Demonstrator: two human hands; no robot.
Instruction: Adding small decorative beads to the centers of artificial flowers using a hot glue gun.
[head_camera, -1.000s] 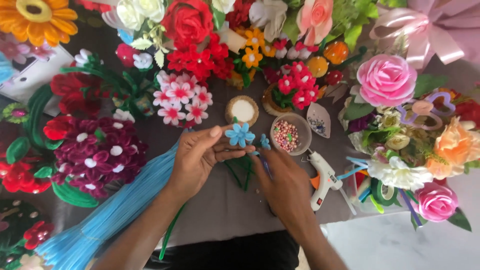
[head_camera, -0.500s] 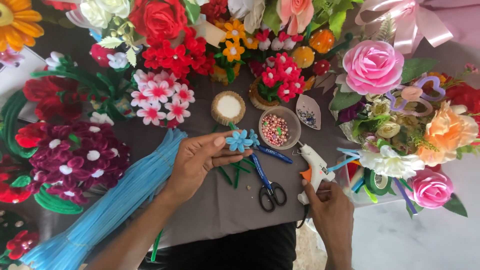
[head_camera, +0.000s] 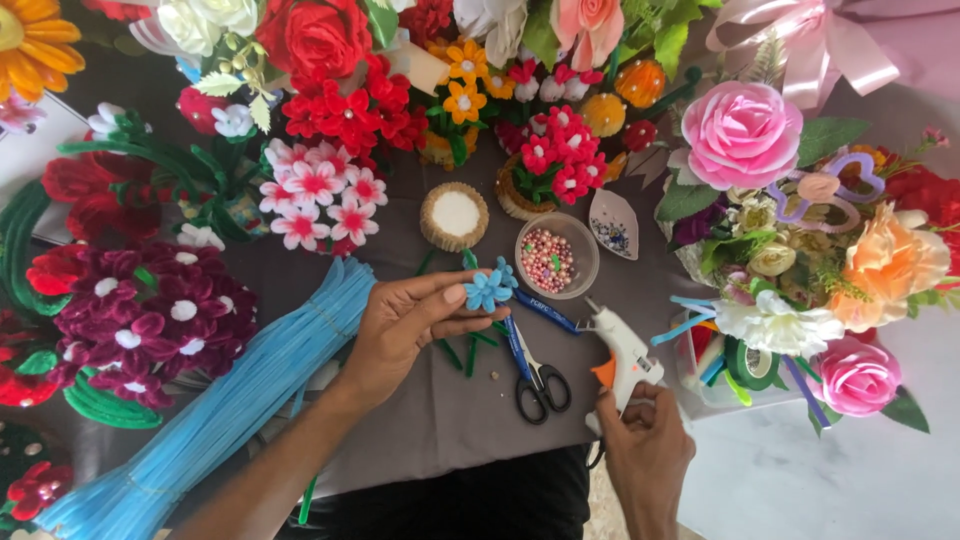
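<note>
My left hand (head_camera: 405, 325) pinches a small blue pipe-cleaner flower (head_camera: 489, 288) between thumb and fingers, above the grey table cloth (head_camera: 440, 420). My right hand (head_camera: 648, 450) grips the handle of a white glue gun (head_camera: 622, 352) with an orange trigger at the table's front edge. Blue-handled scissors (head_camera: 532, 365) lie shut between the two hands. A clear bowl of pink and white beads (head_camera: 549, 258) stands just beyond the flower.
A bundle of light blue pipe cleaners (head_camera: 225, 400) lies at the left. A round white-filled dish (head_camera: 454, 215) and a small leaf-shaped dish (head_camera: 612, 225) stand behind. Pipe-cleaner bouquets (head_camera: 330, 120) ring the table; pink roses (head_camera: 745, 135) at right. Green stem pieces (head_camera: 465, 350) lie loose.
My right hand put down the scissors, moved right and took hold of the glue gun. My left hand kept the blue flower nearly still.
</note>
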